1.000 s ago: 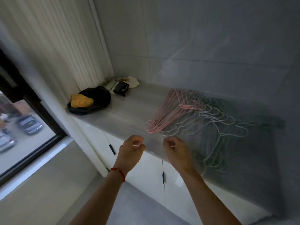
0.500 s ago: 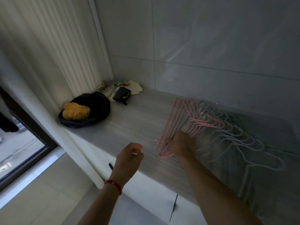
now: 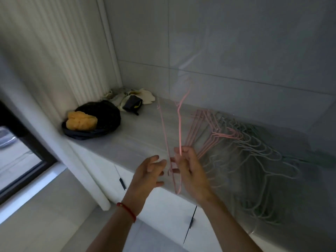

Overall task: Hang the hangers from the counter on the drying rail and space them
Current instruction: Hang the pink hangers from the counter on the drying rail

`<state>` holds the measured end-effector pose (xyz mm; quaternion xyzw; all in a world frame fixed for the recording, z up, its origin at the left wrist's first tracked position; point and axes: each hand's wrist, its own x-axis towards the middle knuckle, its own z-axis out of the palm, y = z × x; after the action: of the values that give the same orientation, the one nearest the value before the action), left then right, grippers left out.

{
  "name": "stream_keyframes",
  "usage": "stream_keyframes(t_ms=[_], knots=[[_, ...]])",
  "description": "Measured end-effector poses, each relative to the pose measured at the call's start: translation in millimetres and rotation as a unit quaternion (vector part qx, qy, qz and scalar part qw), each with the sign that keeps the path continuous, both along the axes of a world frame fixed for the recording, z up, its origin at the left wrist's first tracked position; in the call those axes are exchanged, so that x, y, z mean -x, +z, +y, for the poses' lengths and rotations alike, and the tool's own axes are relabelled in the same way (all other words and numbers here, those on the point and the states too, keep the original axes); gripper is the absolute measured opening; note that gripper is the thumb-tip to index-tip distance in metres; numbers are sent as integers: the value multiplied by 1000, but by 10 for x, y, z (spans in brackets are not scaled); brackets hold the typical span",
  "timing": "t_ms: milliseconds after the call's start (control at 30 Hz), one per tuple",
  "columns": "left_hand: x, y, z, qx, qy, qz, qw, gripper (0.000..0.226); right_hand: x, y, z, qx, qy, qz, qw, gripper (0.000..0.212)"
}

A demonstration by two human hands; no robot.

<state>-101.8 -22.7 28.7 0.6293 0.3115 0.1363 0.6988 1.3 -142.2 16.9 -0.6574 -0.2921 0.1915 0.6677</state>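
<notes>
Both forearms are reaching forward side by side. The right hand (image 3: pixel 190 171) is curling its fingers (image 3: pixel 182 151) round thin pink wire, palm turned left. The left hand (image 3: pixel 148 174) is hovering just beside it, fingers spread and relaxed, gripping nothing.

Grey tiled wall (image 3: pixel 236 42) behind grey counter (image 3: pixel 138 135), white cabinets (image 3: pixel 163 202) w/ dark handles below. Pale curtain (image 3: pixel 45 42) at left, dark-framed window (image 3: pixel 27 135) w/ daylight. Light tile floor (image 3: pixel 45 224). Room dim.
</notes>
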Motion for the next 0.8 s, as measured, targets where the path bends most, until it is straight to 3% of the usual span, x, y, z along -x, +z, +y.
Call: stream_keyframes(t_ms=[33, 133, 233, 367, 500, 800], knots=[[109, 48, -121, 39, -1, -3, 999, 55, 180, 29, -50, 11, 41, -2, 999, 18], [425, 148, -477, 71, 17, 3, 997, 38, 621, -79, -174, 30, 99, -30, 994, 26], [933, 95, -903, 98, 132, -2, 986, 29, 1148, -297, -405, 47, 165, -124, 977, 31], [1919, -67, -1535, 99, 301, 8, 948, 32, 1918, -460, -842, 46, 327, -166, 929, 35], [3038, -51, -2238, 94, 410, 45, 906, 33, 2591, -458, -1249, 36, 409, -148, 900, 53], [4999, 116, -3796, 94, 584, 55, 804, 43, 4180, -190, -1857, 12, 569, -97, 817, 31]])
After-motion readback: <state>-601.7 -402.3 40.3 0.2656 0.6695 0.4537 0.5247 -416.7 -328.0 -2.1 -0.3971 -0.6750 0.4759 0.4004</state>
